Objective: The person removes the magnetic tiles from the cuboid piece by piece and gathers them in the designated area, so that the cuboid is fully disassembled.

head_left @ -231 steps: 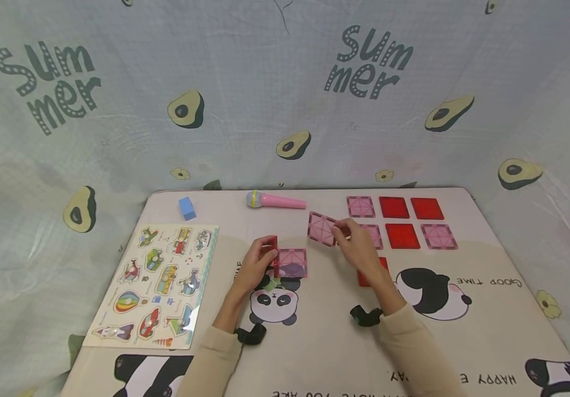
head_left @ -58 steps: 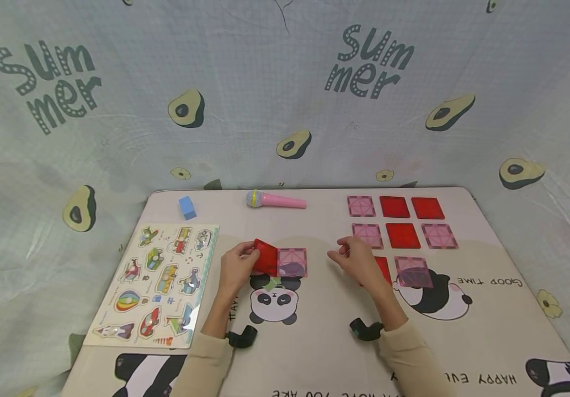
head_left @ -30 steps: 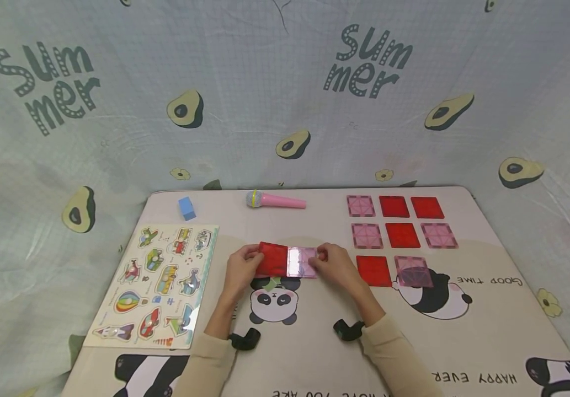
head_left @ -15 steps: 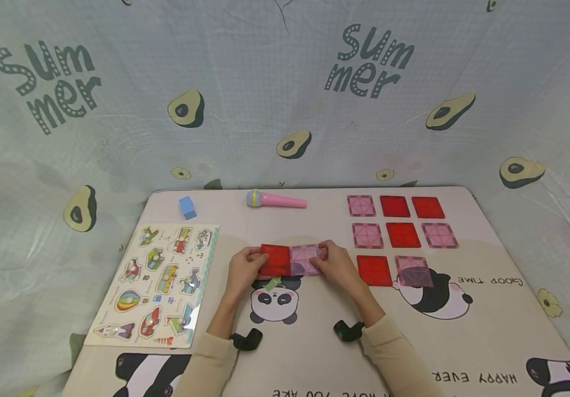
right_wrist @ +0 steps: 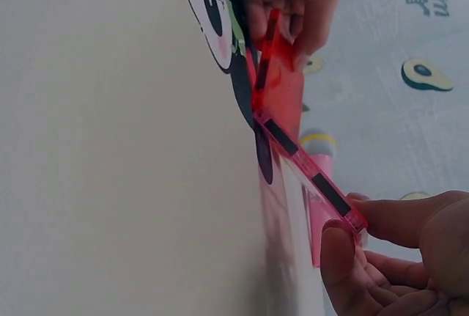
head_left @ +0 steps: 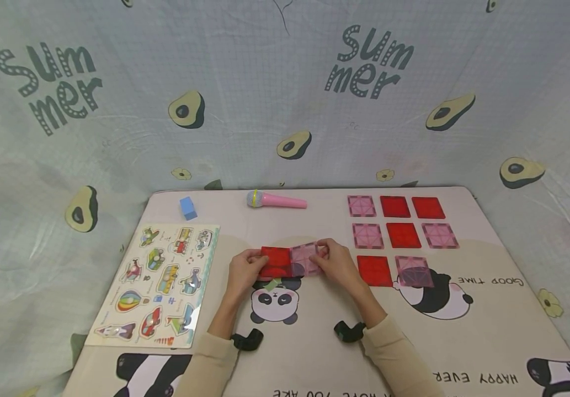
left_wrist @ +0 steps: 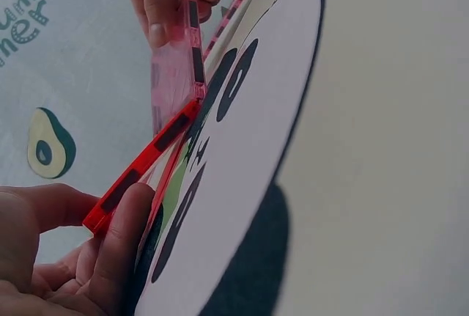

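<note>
My left hand (head_left: 243, 271) pinches the outer edge of a red magnetic tile (head_left: 276, 262), thumb on one face and fingers on the other. My right hand (head_left: 336, 264) pinches the far side of a pink translucent magnetic tile (head_left: 303, 260). The two square tiles meet edge to edge in front of me, over the printed panda. In the left wrist view the red tile (left_wrist: 139, 173) and the pink tile (left_wrist: 176, 74) form a shallow V, their shared edge low and both outer edges raised. Dark magnets show along the pink tile's rim (right_wrist: 315, 173) in the right wrist view.
Red and pink tiles lie in rows at the right, among them a red tile (head_left: 374, 271) and a pink tile (head_left: 414, 272) nearest me. A pink toy microphone (head_left: 282, 200) and a blue block (head_left: 187, 208) lie at the back. A picture puzzle board (head_left: 158, 286) is at left.
A pink tile from my right hand now lies at the right. The right hand has come to the other pink tile, joined to the red one, and its outer edge has tilted up.
</note>
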Tool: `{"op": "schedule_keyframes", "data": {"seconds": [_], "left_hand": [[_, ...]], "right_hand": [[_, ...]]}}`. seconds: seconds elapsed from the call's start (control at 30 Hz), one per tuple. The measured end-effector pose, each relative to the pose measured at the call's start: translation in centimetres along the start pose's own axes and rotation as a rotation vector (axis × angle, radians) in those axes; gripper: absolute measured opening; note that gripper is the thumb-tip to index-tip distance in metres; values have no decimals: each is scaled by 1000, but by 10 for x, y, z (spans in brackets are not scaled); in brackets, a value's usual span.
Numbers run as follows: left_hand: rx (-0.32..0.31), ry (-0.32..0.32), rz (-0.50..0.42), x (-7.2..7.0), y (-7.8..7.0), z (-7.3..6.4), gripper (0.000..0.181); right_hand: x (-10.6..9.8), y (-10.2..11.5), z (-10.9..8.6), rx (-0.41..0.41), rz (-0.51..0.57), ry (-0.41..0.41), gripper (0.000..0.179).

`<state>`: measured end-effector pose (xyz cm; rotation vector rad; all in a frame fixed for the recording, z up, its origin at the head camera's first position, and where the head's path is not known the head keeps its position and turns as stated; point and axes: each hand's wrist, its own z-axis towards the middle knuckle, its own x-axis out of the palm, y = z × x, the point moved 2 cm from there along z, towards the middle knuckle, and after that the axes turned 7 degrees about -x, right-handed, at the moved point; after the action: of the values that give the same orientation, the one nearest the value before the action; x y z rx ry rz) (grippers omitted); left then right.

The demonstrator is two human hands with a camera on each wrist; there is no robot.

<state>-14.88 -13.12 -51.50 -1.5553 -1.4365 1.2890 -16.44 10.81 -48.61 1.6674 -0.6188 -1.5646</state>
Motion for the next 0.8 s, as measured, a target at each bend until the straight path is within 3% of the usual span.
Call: {"op": "schedule_keyframes", "data": {"seconds": [0.23,0.47,0.8], "left_hand": [[-13,10,-23,0,1,0,34],[-11,-20,63,-3,1,0,36],[-25,-12,127,-5,2,1,36]], "right_hand": [[-5,4,-2,3,29,-22,43],[-18,2,-8,19,32,-49,42],[-48,3,-20,21,25,-62,39]]}}
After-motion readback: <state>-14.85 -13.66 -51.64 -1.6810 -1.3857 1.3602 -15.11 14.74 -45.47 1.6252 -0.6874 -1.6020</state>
